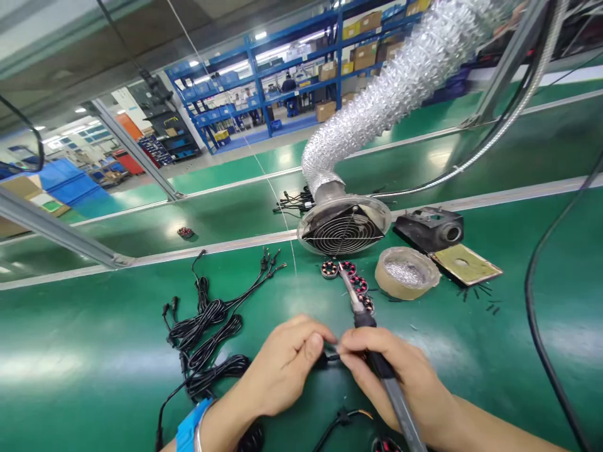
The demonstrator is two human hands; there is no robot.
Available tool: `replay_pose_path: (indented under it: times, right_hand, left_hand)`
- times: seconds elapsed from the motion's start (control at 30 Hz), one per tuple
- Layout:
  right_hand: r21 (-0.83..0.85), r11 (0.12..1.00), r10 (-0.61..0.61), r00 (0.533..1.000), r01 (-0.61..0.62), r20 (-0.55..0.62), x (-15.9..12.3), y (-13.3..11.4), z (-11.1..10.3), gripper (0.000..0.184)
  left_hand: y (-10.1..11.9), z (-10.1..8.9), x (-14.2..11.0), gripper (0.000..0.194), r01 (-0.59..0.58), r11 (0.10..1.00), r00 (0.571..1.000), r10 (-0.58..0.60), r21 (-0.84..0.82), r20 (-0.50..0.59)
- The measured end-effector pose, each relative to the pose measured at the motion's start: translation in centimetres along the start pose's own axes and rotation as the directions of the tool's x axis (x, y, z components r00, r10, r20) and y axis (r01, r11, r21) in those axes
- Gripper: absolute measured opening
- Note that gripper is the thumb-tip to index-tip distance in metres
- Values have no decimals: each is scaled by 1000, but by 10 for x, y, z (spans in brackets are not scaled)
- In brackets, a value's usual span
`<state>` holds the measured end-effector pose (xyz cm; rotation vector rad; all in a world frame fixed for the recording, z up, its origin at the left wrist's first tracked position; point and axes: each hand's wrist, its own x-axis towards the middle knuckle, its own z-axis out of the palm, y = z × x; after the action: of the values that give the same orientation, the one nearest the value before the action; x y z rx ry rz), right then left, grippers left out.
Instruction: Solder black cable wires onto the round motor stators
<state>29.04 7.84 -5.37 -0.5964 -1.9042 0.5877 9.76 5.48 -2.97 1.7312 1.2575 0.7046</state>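
Observation:
Near the front middle of the bench, my left hand point(285, 367) is closed in a pinch on a thin black cable point(332, 358). My right hand point(405, 376) grips a soldering iron point(365, 318), its tip pointing up and away. The thumb and forefinger of that hand also pinch at the cable's end, close to my left fingertips. What exactly lies between the fingertips is too small to tell. Beyond the iron sit several small round coil parts point(358, 285), red and copper coloured. Another cable end point(348, 415) with bared orange wires lies below my hands.
Bundled black cables point(207, 320) lie to the left. An extractor fan point(346, 232) with a silver foil duct point(377, 94) stands ahead. Right of it are a tape roll point(407, 273), a black iron holder point(436, 229) and a yellow sponge point(464, 262). A black cord point(534, 301) hangs at right.

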Motion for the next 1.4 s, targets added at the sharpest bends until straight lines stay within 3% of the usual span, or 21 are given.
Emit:
replay_pose_path:
  times: [0.1, 0.17, 0.3, 0.43, 0.6, 0.8, 1.0, 1.17, 1.4]
  right_hand:
    - [4, 999, -41, 999, 42, -16, 0, 2, 3, 22]
    - [-41, 999, 17, 999, -19, -46, -1, 2, 3, 16]
    - [-71, 988, 133, 990, -135, -41, -3, -1, 6, 13]
    - [-29, 990, 142, 989, -141, 42, -3, -4, 10, 21]
    - [-33, 978, 206, 979, -206, -3, -3, -3, 11, 24]
    - [-54, 988, 144, 989, -145, -12, -2, -2, 14, 22]
    - [-131, 991, -38, 999, 37, -5, -2, 1, 10, 25]
    - [-100, 982, -147, 984, 157, 104, -3, 6, 10, 26]
    - [-69, 997, -38, 994, 45, 98, 2, 14, -2, 23]
  left_hand:
    - [-5, 10, 1, 59, 168, 948, 969, -108, -272, 221]
    - [-8, 18, 0, 58, 230, 912, 964, -167, -339, 205]
    - [-11, 26, -2, 51, 118, 960, 989, -137, -255, -58]
    - [-8, 27, -4, 41, 111, 971, 980, -142, -212, -138]
    - [-5, 27, -7, 34, 152, 979, 983, -164, -139, -82]
    - [-9, 30, -3, 34, 199, 949, 977, -213, -243, -31]
    - [-10, 27, -1, 32, 245, 958, 967, -253, -149, -38]
    - [-6, 25, -3, 25, 226, 973, 974, -225, -37, 36]
    - [-2, 22, -3, 17, 203, 965, 978, -208, 165, 15]
